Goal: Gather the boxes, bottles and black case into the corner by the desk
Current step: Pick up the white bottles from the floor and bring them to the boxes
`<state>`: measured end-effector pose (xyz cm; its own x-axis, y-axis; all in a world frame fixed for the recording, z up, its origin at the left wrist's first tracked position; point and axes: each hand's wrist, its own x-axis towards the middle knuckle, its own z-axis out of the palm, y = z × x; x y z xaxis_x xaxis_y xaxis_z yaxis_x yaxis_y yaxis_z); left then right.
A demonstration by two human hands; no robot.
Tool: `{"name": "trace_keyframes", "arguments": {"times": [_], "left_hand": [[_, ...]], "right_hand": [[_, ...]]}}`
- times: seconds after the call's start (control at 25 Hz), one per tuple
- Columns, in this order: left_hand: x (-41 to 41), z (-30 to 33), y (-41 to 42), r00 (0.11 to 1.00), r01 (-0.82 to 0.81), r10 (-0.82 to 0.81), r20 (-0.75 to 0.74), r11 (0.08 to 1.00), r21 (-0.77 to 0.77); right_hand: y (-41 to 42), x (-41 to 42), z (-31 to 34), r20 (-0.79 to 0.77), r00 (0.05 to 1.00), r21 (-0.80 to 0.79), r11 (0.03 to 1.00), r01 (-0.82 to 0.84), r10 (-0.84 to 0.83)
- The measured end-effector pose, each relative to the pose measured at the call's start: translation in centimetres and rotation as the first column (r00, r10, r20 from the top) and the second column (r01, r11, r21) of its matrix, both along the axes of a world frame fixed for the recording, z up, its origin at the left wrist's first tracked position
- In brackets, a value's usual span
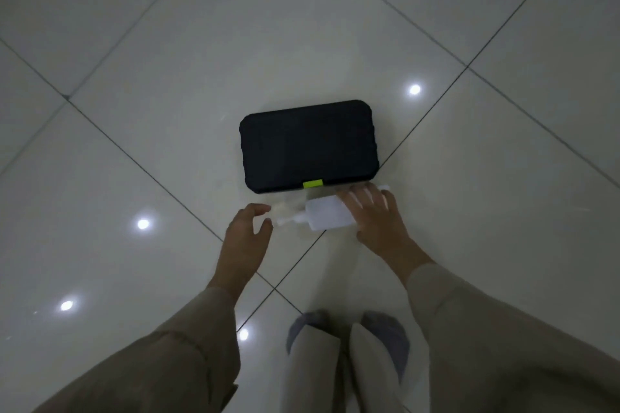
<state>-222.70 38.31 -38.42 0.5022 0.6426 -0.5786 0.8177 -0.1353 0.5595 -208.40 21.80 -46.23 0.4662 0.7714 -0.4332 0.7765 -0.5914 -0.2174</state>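
Now right hand [372,211] curled over a white bottle [327,216] lying on the floor [167,77], just beside the black case [308,146]; left hand [248,231] released, near its blurred nozzle. Probably light, slick plastic: best gripped round the body.

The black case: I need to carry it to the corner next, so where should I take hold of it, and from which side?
Probably by its two short ends, one hand coming in from each side. The black case lies flat on the tiled floor, wide and low, with no handle showing on top. The green latch on the near edge is best avoided.
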Motion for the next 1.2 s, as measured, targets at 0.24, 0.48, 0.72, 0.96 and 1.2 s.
{"name": "trace_keyframes", "arguments": {"times": [0.24,0.48,0.72,0.96,1.2], "left_hand": [[-3.2,-0.1,-0.3,0.997,-0.051,0.045,-0.056,0.994,-0.096],[0.0,8.2,-1.3,0.989,-0.125,0.144,0.036,0.938,-0.324],[5.4,22.0,-2.6,0.94,0.051,0.105,0.324,0.897,-0.439],[9.4,33.1,-7.8,0.882,0.233,-0.091,0.462,0.937,-0.262],[10.7,37.4,-19.6,0.791,0.533,-0.378,0.482,0.812,-0.237]], "right_hand": [[-0.4,-0.3,0.8,-0.298,0.908,-0.245,0.943,0.226,-0.295],[-0.4,-3.2,12.8,-0.786,0.4,-0.147,0.771,0.619,-0.471],[0.7,-2.0,29.2,-0.93,0.185,-0.047,0.603,0.796,-0.316],[-5.3,2.0,44.3,-0.879,0.314,0.226,0.268,0.937,-0.359],[-17.5,0.4,51.6,-0.827,0.325,0.366,0.001,0.931,-0.459]]}}
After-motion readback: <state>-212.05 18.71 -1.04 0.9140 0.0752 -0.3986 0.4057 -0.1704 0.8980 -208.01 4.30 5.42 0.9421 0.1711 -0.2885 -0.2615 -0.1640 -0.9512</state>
